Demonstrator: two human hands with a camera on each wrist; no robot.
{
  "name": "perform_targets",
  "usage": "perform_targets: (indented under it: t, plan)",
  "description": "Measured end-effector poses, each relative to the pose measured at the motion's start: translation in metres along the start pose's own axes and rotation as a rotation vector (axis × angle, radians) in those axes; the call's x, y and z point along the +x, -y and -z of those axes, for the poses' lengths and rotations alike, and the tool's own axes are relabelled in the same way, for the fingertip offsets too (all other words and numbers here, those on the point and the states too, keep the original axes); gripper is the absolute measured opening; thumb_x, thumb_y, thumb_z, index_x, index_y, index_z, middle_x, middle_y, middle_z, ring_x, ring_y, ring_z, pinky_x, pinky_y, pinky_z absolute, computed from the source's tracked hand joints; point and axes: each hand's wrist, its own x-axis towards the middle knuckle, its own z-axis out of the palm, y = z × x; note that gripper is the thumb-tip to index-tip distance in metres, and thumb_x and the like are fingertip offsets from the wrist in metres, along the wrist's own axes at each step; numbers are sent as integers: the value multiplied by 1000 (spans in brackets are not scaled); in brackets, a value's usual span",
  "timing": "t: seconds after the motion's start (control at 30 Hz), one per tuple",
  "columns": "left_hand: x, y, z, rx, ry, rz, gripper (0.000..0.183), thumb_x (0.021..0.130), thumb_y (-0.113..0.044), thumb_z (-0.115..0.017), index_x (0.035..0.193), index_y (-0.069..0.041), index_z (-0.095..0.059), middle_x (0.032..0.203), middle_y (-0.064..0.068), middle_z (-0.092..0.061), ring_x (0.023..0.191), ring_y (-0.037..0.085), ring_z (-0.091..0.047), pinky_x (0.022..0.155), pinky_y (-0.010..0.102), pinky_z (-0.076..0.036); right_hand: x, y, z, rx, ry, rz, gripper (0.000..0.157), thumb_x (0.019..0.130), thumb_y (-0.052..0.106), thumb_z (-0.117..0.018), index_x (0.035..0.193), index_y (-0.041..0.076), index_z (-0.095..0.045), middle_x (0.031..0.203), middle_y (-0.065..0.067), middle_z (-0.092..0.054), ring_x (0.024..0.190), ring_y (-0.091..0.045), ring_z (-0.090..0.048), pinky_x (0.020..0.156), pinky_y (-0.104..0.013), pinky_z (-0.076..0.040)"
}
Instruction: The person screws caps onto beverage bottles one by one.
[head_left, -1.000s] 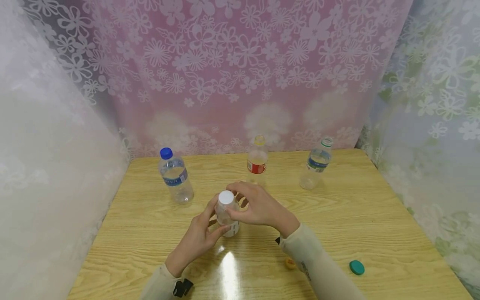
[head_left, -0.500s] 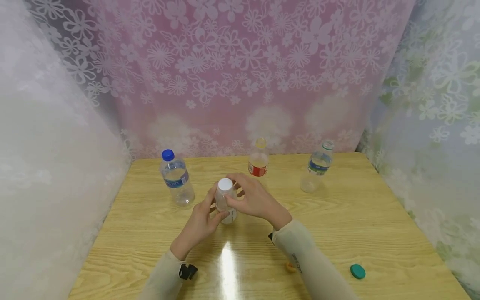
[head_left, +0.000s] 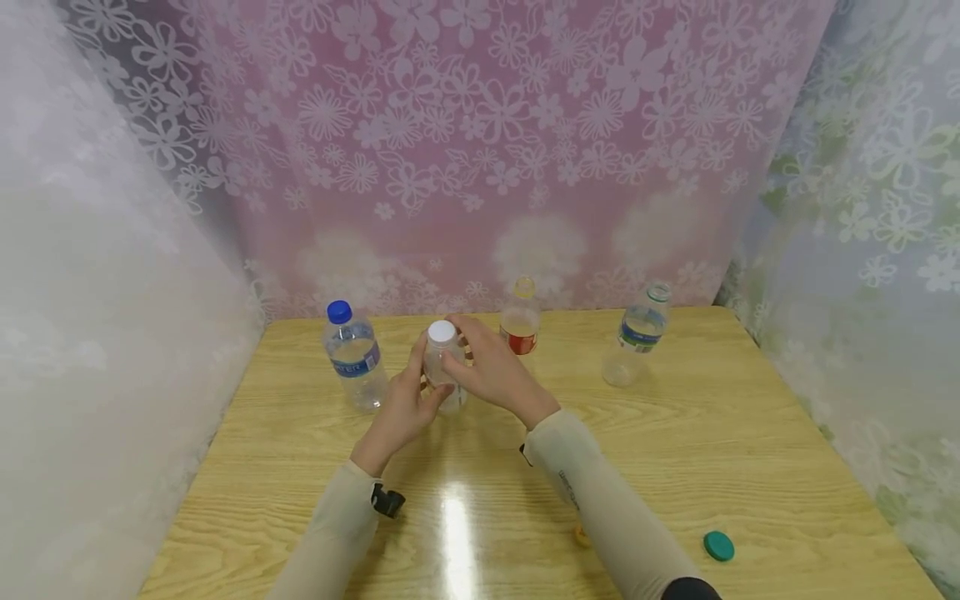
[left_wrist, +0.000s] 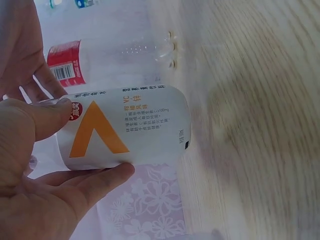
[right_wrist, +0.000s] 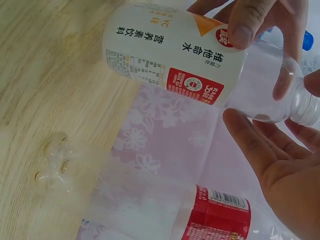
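Note:
A clear bottle (head_left: pixel 441 360) with a white cap (head_left: pixel 441 332) and a white label stands upright between both hands, close over the table. My left hand (head_left: pixel 401 410) grips its body, with the thumb across the label (left_wrist: pixel 120 125) in the left wrist view. The right hand (head_left: pixel 491 367) holds the bottle's upper part, fingers round the shoulder and thumb near the neck. Just behind the right hand is an uncapped bottle (head_left: pixel 519 340) with a red label and yellow neck ring. To the left hand's left stands a blue-capped bottle (head_left: pixel 352 358).
An uncapped bottle (head_left: pixel 637 333) with a green neck ring and blue-green label stands at the back right. A teal cap (head_left: pixel 718 546) lies at the front right. An orange cap (head_left: pixel 581 535) is partly hidden by the right sleeve. Floral curtains surround the wooden table (head_left: pixel 300 483).
Both hands have carried the white-capped bottle away from the body and slightly left, toward the row of standing bottles. The other bottles and caps keep their places.

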Motion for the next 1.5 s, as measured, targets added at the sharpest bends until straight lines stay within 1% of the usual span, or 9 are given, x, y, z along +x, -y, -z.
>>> perform_targets:
  t: [0.37,0.6,0.87,1.03,1.13,1.27,1.37,1.43,1.5]
  plan:
    - [6,9,-2,1,28,90,94,102,-9,-71,170,-13,-6,150,34,-54,129,50,-63,102,64,-57,11,-11,-6,-35,42,-52,51,106,28,-59,153,12,-47,133,-7,-63,116,-26,-64,91,-45,-63]
    - [7,11,-2,22,46,111,95,102,-13,-71,169,-10,-4,146,31,-58,124,48,-66,99,64,-58,12,-13,-7,-19,45,-58,49,107,25,-60,152,11,-47,133,-9,-62,118,-30,-64,95,-53,-62]
    - [5,11,0,-28,68,170,103,101,-19,-73,169,-16,4,156,31,-49,140,50,-53,111,67,-49,7,-12,-6,-37,43,-86,55,107,34,-59,155,11,-44,138,-11,-61,123,-32,-64,96,-51,-61]
    - [4,-2,3,26,5,125,105,99,-24,-77,169,-11,0,154,37,-47,143,53,-49,110,69,-49,4,-6,-3,-104,15,-89,59,107,38,-59,156,9,-43,147,-14,-57,130,-35,-62,102,-55,-58]
    - [5,-13,6,86,-54,78,103,99,-26,-78,168,-7,-4,151,41,-48,137,55,-54,104,68,-53,0,2,3,-165,-5,-92,64,107,44,-60,158,10,-41,153,-14,-54,135,-36,-59,105,-58,-56]
    - [6,-33,12,129,-119,16,101,99,-25,-77,169,-6,-7,158,38,-40,128,55,-60,100,65,-57,-7,15,14,-214,-38,-64,67,106,46,-62,160,12,-40,156,-14,-52,139,-37,-57,108,-58,-54]
    - [9,-51,17,143,-160,-51,98,99,-23,-78,169,-6,-11,165,32,-34,136,51,-55,105,63,-55,-12,25,25,-225,-80,-13,64,106,44,-63,157,10,-44,155,-13,-54,139,-35,-57,108,-57,-55]
    - [12,-61,20,149,-179,-103,97,97,-21,-79,168,-6,-14,167,27,-34,144,46,-49,111,62,-51,-16,32,34,-230,-126,35,59,106,41,-65,152,8,-50,150,-13,-58,132,-34,-61,104,-55,-57]
    - [17,-70,21,149,-183,-154,97,96,-20,-80,169,-7,-16,169,23,-33,150,42,-44,116,59,-48,-19,38,43,-237,-185,88,53,104,37,-68,146,6,-56,141,-13,-64,109,-30,-69,88,-49,-62]
